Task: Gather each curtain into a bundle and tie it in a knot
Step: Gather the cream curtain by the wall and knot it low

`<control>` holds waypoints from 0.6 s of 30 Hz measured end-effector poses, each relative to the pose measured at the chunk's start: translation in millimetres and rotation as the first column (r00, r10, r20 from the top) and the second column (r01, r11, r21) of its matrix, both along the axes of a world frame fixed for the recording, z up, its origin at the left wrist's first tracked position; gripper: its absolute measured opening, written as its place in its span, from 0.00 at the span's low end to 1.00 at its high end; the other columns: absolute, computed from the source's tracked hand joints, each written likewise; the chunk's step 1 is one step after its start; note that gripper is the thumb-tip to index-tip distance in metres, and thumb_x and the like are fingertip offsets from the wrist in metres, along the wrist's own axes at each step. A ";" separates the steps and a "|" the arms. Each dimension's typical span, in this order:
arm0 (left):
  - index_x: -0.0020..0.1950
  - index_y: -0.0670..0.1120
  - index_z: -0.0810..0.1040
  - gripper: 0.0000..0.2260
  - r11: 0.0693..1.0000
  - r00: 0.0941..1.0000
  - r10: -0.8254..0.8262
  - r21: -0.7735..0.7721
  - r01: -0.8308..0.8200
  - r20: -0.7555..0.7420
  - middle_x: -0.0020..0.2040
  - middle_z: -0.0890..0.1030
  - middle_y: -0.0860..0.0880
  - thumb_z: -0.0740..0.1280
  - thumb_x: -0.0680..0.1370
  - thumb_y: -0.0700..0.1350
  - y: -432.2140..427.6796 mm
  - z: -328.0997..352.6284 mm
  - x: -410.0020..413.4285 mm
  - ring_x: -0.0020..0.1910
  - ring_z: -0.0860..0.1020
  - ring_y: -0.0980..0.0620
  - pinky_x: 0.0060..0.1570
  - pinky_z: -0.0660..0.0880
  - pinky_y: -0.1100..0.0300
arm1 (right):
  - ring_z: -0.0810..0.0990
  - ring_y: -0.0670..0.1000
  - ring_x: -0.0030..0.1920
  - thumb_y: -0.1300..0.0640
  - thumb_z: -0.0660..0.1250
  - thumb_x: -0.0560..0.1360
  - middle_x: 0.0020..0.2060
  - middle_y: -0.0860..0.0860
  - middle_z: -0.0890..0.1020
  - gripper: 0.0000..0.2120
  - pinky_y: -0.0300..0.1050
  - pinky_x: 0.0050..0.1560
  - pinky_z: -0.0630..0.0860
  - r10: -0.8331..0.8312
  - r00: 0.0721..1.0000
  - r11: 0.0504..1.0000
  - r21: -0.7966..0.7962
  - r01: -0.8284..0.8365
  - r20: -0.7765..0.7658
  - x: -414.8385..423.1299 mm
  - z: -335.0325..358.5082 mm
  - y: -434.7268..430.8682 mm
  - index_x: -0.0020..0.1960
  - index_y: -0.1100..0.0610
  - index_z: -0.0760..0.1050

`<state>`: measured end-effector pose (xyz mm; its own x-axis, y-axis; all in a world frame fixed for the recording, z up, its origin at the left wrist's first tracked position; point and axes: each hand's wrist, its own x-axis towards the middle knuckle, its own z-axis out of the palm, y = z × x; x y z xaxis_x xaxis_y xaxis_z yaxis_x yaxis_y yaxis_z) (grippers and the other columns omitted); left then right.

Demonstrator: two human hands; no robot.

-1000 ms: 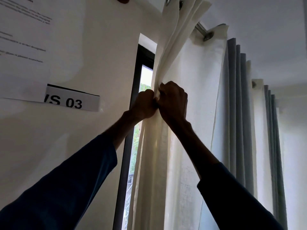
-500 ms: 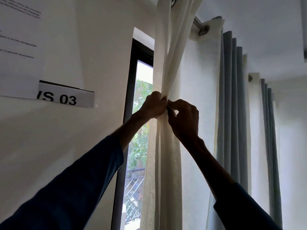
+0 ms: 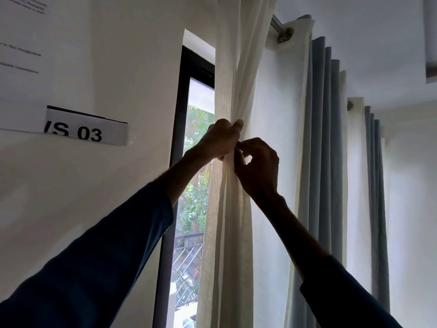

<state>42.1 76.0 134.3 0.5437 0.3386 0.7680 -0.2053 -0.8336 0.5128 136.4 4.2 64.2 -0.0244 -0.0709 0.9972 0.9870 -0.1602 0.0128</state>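
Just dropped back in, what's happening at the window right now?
A person with both arms raised is working on the cream curtain beside the window. The left hand grips the fabric gathered into a narrow bundle, and the right hand pinches a fold right next to it. No knot shows in the bundle yet. The grey curtains further right hang loose and ungathered.

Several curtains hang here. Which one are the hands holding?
The cream curtain beside the window, gathered between the left hand and right hand; the grey-blue curtains further right hang untouched.
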 end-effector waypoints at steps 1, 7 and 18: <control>0.44 0.41 0.75 0.20 1.000 1.000 0.018 0.014 -0.018 0.005 0.41 0.79 0.43 0.58 0.82 0.58 -0.2 0.3 1.2 0.36 0.80 0.47 0.32 0.79 0.56 | 0.80 0.46 0.39 0.57 0.73 0.74 0.40 0.50 0.85 0.04 0.30 0.42 0.73 0.017 1.000 1.000 -0.015 -0.017 -0.003 -0.1 0.4 -0.2 0.45 0.58 0.85; 0.61 0.35 0.71 0.19 0.972 0.980 0.197 0.125 -0.198 0.018 0.59 0.76 0.38 0.65 0.79 0.48 15.7 0.1 8.5 0.54 0.77 0.42 0.40 0.69 0.57 | 0.83 0.45 0.44 0.57 0.71 0.76 0.42 0.47 0.84 0.05 0.42 0.35 0.79 0.158 0.987 0.975 -0.155 -0.157 -0.006 13.6 4.0 -17.0 0.46 0.57 0.84; 0.46 0.40 0.67 0.13 0.928 0.952 0.304 0.216 -0.304 0.033 0.53 0.77 0.35 0.60 0.82 0.50 46.4 1.4 6.9 0.54 0.76 0.36 0.43 0.66 0.57 | 0.54 0.59 0.79 0.43 0.70 0.77 0.79 0.61 0.56 0.46 0.51 0.77 0.52 -0.093 0.766 0.996 -0.061 0.071 -0.636 122.0 45.8 -44.7 0.81 0.63 0.48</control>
